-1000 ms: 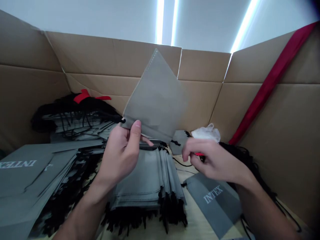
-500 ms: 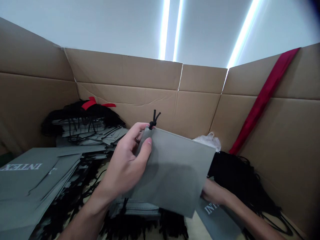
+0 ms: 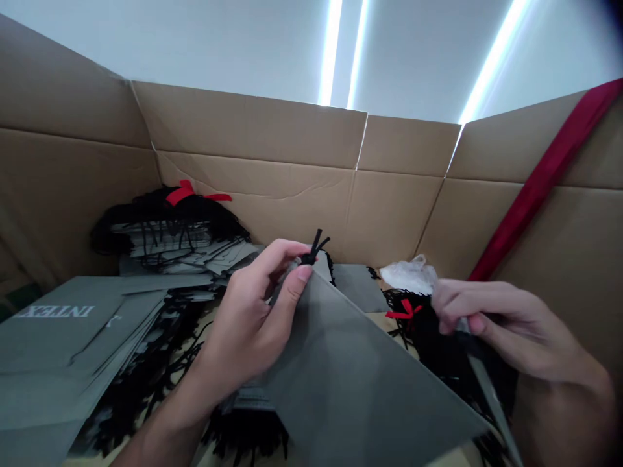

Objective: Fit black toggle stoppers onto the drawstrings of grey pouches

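Note:
My left hand [image 3: 260, 311] is closed on a plain grey drawstring pouch [image 3: 360, 383], pinching its upper corner just below the black cord knot [image 3: 308, 258]. Two short cord ends stick up from that knot. The pouch hangs slanted down to the right. On the right, my right hand [image 3: 516, 324] pinches a narrow grey piece with a dark band [image 3: 489, 383], which points down past the pouch's edge. Whether that piece is another pouch seen edge-on or something else, I cannot make out. Beneath the held pouch, more grey pouches with black cords are partly hidden.
A fanned stack of grey INTEX pouches [image 3: 53, 344] lies on the left. Behind it stands a pile with black cords [image 3: 141, 211] and a red ribbon [image 3: 181, 193]. Clear plastic [image 3: 409, 275] and black-corded bundles lie right. Cardboard walls [image 3: 263, 130] enclose the space; a dark red strip [image 3: 549, 172] crosses one.
My right hand has come up from behind the pouch and moved right, now pinching the narrow grey piece. The pouch in my left hand has tilted, its right side swinging down.

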Available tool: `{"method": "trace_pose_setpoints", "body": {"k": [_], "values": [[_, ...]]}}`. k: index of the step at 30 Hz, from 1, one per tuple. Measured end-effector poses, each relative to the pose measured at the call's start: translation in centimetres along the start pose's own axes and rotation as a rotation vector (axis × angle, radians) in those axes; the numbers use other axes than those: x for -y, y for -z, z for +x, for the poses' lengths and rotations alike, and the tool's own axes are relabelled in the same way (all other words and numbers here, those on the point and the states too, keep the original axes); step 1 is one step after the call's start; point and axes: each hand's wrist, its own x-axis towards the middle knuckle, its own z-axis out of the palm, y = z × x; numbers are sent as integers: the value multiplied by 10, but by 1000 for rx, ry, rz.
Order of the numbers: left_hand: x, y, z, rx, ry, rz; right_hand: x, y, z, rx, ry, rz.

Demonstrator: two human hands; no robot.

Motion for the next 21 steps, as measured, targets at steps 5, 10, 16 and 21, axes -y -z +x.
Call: {"method": "trace_pose_setpoints", "body": {"k": [5, 10, 16, 21], "values": [[0, -3, 0, -50, 1, 12, 12, -13, 28, -24, -7, 93], [-4, -6, 0, -35, 47, -63, 27, -31, 53, 1, 60, -53], [-7, -12, -1, -58, 77, -201, 51, -67, 53, -254, 57, -193], [-8, -17, -6, -25, 55, -201, 55, -100, 62, -362, 53, -213]]}}
